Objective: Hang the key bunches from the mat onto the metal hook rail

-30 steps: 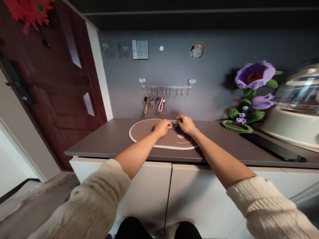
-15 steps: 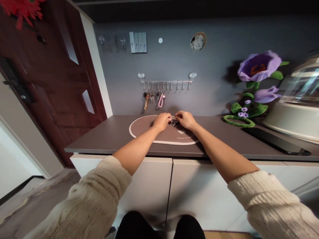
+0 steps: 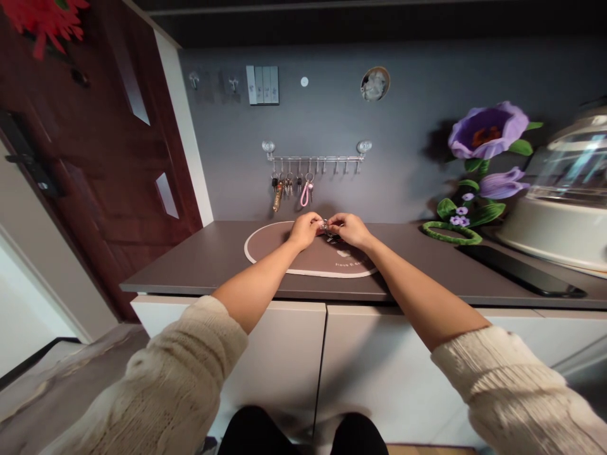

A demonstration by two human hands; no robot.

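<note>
My left hand and my right hand meet over the brown oval mat, fingers closed in a pinch. Between the fingertips is a small shiny metal key ring, gripped from both sides. Dark and silvery keys show just beneath it, partly covered by my right hand. On the wall behind, a clear hook rail carries several bunches of keys on its left half, among them a pink strap and a brown tag.
The mat lies on a grey-brown counter. To the right stand a purple fabric flower, a black phone-like slab and a white appliance with a clear dome. A dark red door is at the left.
My right hand has moved slightly left and closed in on my left hand, so the fingertips now meet at the key ring. The view has shifted slightly.
</note>
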